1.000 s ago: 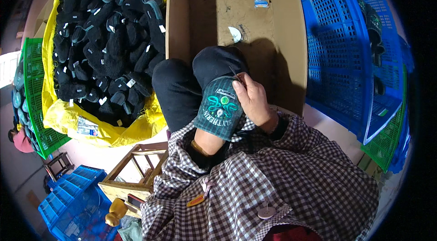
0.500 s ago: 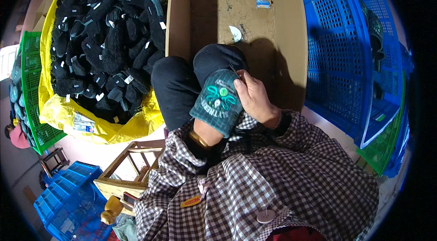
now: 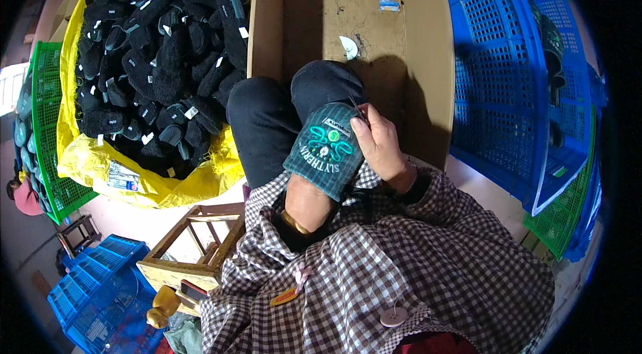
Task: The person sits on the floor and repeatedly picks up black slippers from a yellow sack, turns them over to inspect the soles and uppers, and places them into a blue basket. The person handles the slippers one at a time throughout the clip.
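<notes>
A dark green plaid slipper (image 3: 323, 151) with green and white embroidery covers my left hand (image 3: 306, 205). That hand is pushed into its opening, so only the back of the hand and the wrist show; the fingers are hidden inside. My right hand (image 3: 380, 147) is closed at the slipper's upper right edge. Between its thumb and fingers it grips a thin, dark, pointed tool (image 3: 356, 105) that looks like thread snips, tip pointing up and away. The slipper is held above my lap, in front of my knees (image 3: 267, 127).
Many black fleecy slippers with white tags (image 3: 164, 63) fill a yellow sack (image 3: 180, 192) at left. Beyond my knees stands an open cardboard box (image 3: 428, 80) with scraps inside. Blue crates (image 3: 501, 100) rise at right. A wooden stool (image 3: 217, 264) and another blue crate (image 3: 100, 274) are at lower left.
The slipper has turned slightly, showing its embroidery more squarely, and more of my left wrist shows. My right hand has shifted a little right, and the dark tool shows more clearly.
</notes>
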Demonstrator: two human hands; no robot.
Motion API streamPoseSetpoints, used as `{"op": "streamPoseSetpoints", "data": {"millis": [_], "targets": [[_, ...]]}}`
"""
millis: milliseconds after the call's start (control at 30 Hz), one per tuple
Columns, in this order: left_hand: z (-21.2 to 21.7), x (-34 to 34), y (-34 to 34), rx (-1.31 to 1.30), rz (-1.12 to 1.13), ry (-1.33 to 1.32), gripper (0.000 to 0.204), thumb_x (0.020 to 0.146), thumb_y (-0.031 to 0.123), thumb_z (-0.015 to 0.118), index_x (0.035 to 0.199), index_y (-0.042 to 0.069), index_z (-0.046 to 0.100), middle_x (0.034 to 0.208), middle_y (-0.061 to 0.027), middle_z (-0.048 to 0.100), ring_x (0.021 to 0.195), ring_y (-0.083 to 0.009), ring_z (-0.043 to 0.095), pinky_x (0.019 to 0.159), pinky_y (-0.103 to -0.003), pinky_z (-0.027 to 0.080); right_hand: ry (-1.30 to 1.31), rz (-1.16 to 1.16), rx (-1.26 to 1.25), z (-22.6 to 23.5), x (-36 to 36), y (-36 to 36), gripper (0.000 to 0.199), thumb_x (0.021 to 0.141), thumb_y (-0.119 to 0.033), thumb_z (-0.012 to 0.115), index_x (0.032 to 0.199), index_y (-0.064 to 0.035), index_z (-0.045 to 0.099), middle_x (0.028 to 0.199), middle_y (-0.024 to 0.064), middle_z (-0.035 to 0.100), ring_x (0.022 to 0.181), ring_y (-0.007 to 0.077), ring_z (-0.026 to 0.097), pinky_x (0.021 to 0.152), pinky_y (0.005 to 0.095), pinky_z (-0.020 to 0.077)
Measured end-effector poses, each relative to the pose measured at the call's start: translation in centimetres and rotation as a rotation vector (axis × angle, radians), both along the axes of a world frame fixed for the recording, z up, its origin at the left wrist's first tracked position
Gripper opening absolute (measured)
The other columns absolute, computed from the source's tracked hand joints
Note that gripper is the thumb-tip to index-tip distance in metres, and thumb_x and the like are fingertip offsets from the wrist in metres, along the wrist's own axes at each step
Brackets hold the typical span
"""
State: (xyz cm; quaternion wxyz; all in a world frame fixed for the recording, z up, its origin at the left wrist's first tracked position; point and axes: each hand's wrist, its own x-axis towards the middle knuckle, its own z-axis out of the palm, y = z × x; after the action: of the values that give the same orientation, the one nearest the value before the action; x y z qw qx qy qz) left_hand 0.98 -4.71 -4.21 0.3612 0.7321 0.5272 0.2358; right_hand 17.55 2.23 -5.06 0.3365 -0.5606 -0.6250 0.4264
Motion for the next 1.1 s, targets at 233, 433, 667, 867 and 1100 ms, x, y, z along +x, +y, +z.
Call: {"op": "streamPoseSetpoints", "data": {"millis": [233,433,667,867,1100], "targets": [[-1.4,0.8,2.5,-0.231,0.06,-0.402,0.043,0.095,0.011,0.045,0.137,0.003,0.042,0.138,-0.0136,0.047,0.127,-0.0261,0.045,0.107,-0.035,0.035,0.038,0.128,-0.029,-0.1,0.6,1.2,0.03,0.097,-0.03,0.047,0.099,-0.0007,0.054,0.082,0.0227,0.061,0.077,0.0403,0.061,0.066,0.0419,0.0477],[-0.3,1.4,5.3,0.158,-0.234,0.15,0.049,0.095,0.02,0.044,0.14,0.004,0.038,0.142,-0.0169,0.04,0.131,-0.0305,0.039,0.112,-0.04,0.029,0.082,0.119,-0.088,-0.7,1.5,2.6,0.038,0.1,-0.033,0.04,0.096,0.0016,0.055,0.081,0.024,0.059,0.076,0.0389,0.058,0.069,0.041,0.0458],[-0.7,1.9,3.9,-0.017,-0.172,-0.055,0.042,0.098,0.016,0.036,0.138,0.005,0.04,0.14,-0.0155,0.042,0.129,-0.0272,0.04,0.11,-0.036,0.03,0.092,0.018,-0.108,0.0,0.8,1.4,0.036,0.1,-0.032,0.042,0.091,0.0002,0.056,0.074,0.0191,0.056,0.069,0.0345,0.055,0.065,0.039,0.0438],[-0.3,1.1,2.1,0.029,-0.191,0.065,0.042,0.098,0.013,0.035,0.139,0.007,0.04,0.142,-0.013,0.041,0.129,-0.026,0.041,0.11,-0.035,0.031,0.135,0.065,-0.142,-0.2,1.1,1.5,0.034,0.1,-0.03,0.043,0.091,-0.0001,0.056,0.073,0.0183,0.055,0.067,0.0314,0.056,0.064,0.0372,0.0442],[-0.4,1.7,3.2,0.072,-0.176,0.11,0.042,0.097,0.017,0.038,0.137,0.007,0.043,0.141,-0.013,0.043,0.129,-0.0263,0.042,0.11,-0.038,0.031,0.087,0.057,0.018,-0.5,0.5,1.3,0.033,0.1,-0.031,0.043,0.093,-0.0012,0.055,0.072,0.0176,0.054,0.063,0.0306,0.055,0.06,0.0367,0.0445]]}}
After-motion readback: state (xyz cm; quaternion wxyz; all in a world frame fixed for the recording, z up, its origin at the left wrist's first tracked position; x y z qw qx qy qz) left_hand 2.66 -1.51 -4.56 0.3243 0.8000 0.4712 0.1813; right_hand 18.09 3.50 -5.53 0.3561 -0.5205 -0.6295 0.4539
